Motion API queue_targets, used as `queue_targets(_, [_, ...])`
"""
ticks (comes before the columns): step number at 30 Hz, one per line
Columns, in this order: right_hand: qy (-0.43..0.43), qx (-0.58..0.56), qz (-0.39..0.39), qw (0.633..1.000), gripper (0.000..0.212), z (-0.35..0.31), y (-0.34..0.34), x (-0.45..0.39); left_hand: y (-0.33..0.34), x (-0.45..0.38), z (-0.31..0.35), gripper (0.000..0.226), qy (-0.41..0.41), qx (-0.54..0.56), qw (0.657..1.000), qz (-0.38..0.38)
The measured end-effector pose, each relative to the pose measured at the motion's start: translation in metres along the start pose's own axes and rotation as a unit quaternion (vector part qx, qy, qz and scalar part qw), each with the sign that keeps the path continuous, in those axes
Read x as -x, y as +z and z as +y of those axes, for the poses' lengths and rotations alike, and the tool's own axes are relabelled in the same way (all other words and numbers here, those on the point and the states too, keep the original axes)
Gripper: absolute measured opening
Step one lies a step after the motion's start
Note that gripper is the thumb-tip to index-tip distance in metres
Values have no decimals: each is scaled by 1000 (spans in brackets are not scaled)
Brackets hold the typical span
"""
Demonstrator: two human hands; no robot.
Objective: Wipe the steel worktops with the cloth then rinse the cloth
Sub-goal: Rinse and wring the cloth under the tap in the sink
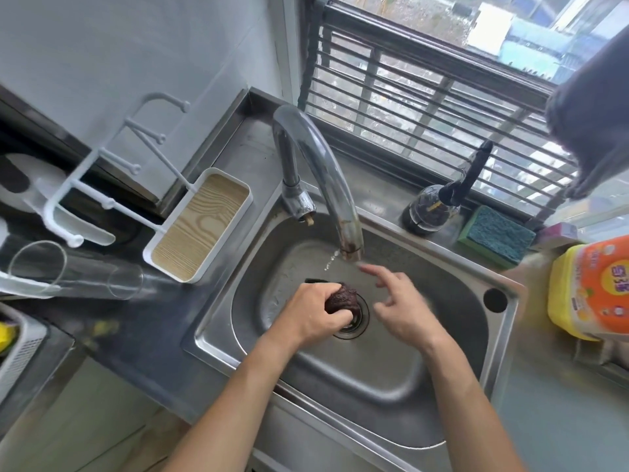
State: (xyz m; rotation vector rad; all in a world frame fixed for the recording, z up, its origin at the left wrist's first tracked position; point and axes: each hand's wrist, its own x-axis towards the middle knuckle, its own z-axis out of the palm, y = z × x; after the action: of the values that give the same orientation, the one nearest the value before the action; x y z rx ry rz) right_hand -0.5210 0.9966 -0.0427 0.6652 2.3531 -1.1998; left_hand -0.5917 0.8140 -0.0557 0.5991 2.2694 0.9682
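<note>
Both hands are over the sink (pixel 442 267): rinsing. Left hand (pixel 315 310) squeezes the cloth (pixel 343 301); right hand (pixel 401 308) is spread, empty. Next, lift cloth toward twelve o'clock under the tap (pixel 326 175).

Two hands (pixel 315 313), one cloth (pixel 342 301), maybe two glasses (pixel 71 270).

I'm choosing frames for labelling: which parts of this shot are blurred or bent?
Head view: the right hand is motion-smeared, the left hand squeezing the cloth stays sharper; the yellow bottle and glass blur at the edges; wide-angle lens bends the window bars.
</note>
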Motion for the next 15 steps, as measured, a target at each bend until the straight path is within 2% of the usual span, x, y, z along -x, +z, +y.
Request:
queue_targets(2, [-72, -51, -119, 989, 88, -4, 6, 2, -3, -3, 2, 21, 18, 4, 1000, -4])
queue_targets(3, [-97, -46, -131, 985, 87, -5, 10, 1, -5, -4, 3, 18, 33, 5, 999, -10])
queue_targets(6, [-147, -1, -32, 989, 51, -5, 19, -7, -9, -7, 1, 12, 72, 19, 997, 13])
queue_targets(8, [-150, -24, 37, 988, 33, -6, 18, -10, -5, -5, -9, 22, 46, 66, 995, 58])
queue_targets(10, [-117, -155, 25, 981, 24, -9, 17, -7, -1, -3, -19, 43, -6, 164, 984, 63])
queue_targets(12, [-93, -320, -38, 942, 27, -11, 19, -3, 1, 2, -23, 66, -39, 276, 960, 12])
queue_targets(13, [-89, -377, -54, 921, 28, -12, 21, -2, 1, 3, -25, 74, -48, 297, 953, -22])
queue_targets(15, [-73, -481, -72, 871, 27, -14, 31, -1, -1, 4, -24, 79, -42, 246, 964, -94])
